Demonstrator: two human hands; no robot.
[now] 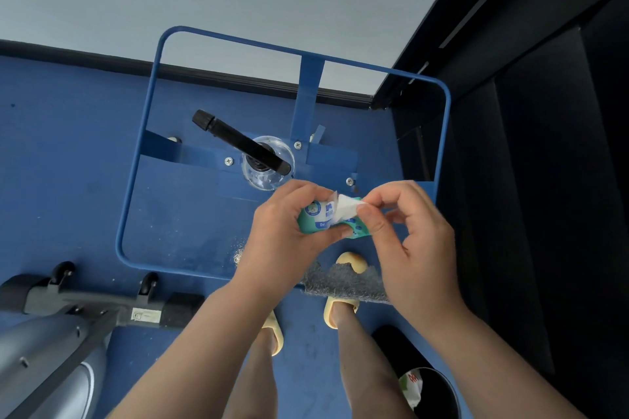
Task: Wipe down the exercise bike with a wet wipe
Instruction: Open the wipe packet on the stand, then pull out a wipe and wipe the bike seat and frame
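Observation:
My left hand (282,231) grips a small green and white pack of wet wipes (315,219) from below. A white wipe (347,206) sticks out of the pack's top, and my right hand (405,235) pinches its end between thumb and forefinger. Both hands are held over the near edge of a glass-topped table with a blue metal frame (136,180). The grey exercise bike (51,350) shows at the lower left: its body, its black base bar and two small wheels.
A clear spray bottle with a black nozzle (248,150) lies on the glass top. A grey cloth (343,279) hangs over the table's near edge. A black bin (429,384) with a wrapper stands at the lower right. My feet in yellow slippers are on the blue floor.

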